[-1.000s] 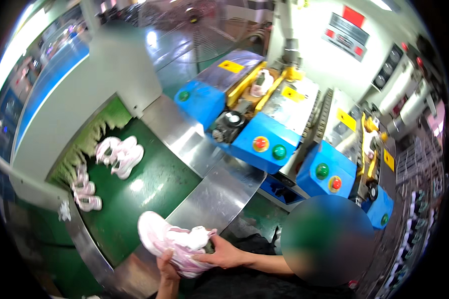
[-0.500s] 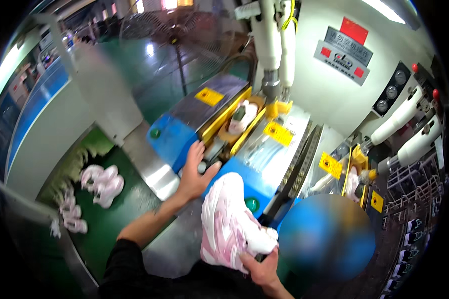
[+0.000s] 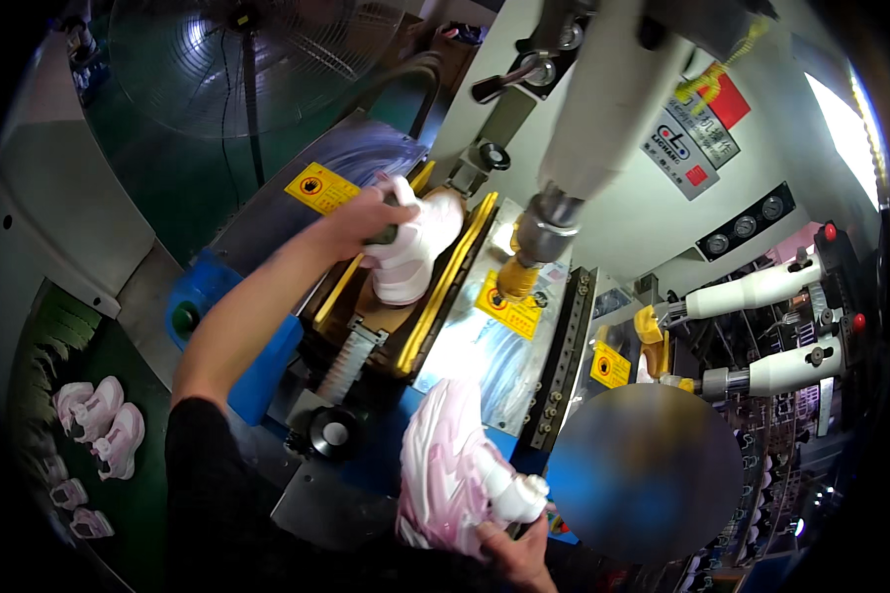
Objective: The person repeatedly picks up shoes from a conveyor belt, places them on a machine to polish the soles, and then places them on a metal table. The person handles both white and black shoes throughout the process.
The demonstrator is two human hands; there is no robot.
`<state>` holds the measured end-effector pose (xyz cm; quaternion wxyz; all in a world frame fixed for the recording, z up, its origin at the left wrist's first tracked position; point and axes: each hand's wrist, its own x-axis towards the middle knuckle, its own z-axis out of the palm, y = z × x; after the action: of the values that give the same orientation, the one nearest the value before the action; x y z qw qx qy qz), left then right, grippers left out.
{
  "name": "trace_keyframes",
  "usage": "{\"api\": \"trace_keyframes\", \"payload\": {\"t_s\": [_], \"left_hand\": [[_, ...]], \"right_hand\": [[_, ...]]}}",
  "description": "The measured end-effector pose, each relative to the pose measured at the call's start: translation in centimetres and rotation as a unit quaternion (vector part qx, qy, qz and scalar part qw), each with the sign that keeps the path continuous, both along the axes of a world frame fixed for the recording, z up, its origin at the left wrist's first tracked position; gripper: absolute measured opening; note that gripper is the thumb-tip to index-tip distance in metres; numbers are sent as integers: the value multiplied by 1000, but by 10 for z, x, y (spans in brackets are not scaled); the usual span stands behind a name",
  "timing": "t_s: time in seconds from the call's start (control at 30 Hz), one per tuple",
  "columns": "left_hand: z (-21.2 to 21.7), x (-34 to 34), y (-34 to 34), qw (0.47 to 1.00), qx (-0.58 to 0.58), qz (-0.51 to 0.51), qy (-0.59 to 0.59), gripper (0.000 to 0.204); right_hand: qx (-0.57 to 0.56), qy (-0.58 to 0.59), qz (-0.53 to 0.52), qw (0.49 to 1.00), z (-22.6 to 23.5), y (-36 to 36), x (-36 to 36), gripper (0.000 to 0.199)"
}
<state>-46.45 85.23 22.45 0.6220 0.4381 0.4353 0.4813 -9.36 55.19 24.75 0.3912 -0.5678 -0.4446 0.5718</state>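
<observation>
My left hand [image 3: 371,217] reaches into the near press and is closed round the upper part of a pink and white sneaker [image 3: 410,262]. That sneaker is in the channel between yellow side bars [image 3: 450,287]; whether it bears on the pad below cannot be told. Low in the middle, my right hand [image 3: 516,553] grips a second pink and white sneaker [image 3: 440,474] by its ankle end, where a white piece sticks out. This one is held in front of the press with its toe pointing up. A white press arm with a yellow tip [image 3: 517,279] hangs to the right of the first sneaker.
A blue housing with a green button [image 3: 184,318] is on the left, and a black knob [image 3: 333,432] at the front. More pink sneakers [image 3: 99,415] lie at lower left. Another press station [image 3: 653,341] stands right. A blurred round patch [image 3: 648,474] hides part of the view.
My left hand has gone from the front of the press to the sneaker inside and closed on it. The view has shifted closer. My right hand still holds its sneaker.
</observation>
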Motion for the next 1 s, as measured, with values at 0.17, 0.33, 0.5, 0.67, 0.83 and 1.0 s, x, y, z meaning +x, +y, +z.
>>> {"api": "trace_keyframes", "payload": {"t_s": [0.17, 0.33, 0.5, 0.67, 0.83, 1.0], "left_hand": [[-14, -88, -216, 917, 152, 314, -193, 53], [-119, -133, -427, 817, 80, 523, -230, 68], [-134, -66, -522, 762, -128, 621, -129, 46], [-229, 30, -573, 781, -261, 551, -138, 64], [-263, 133, -559, 865, -170, 419, 217, 84], [-299, 144, -552, 855, -117, 464, 203, 89]], "right_hand": [[-159, 129, 84, 975, 41, 119, -116, 47], [-94, 75, 35, 992, -5, 305, -207, 8], [369, -406, -124, 827, -168, 365, -285, 47], [352, -300, -72, 884, -157, 360, -278, 50], [254, -331, -32, 908, -124, 348, -246, 59], [528, -352, 198, 747, -81, 206, -181, 76]]}}
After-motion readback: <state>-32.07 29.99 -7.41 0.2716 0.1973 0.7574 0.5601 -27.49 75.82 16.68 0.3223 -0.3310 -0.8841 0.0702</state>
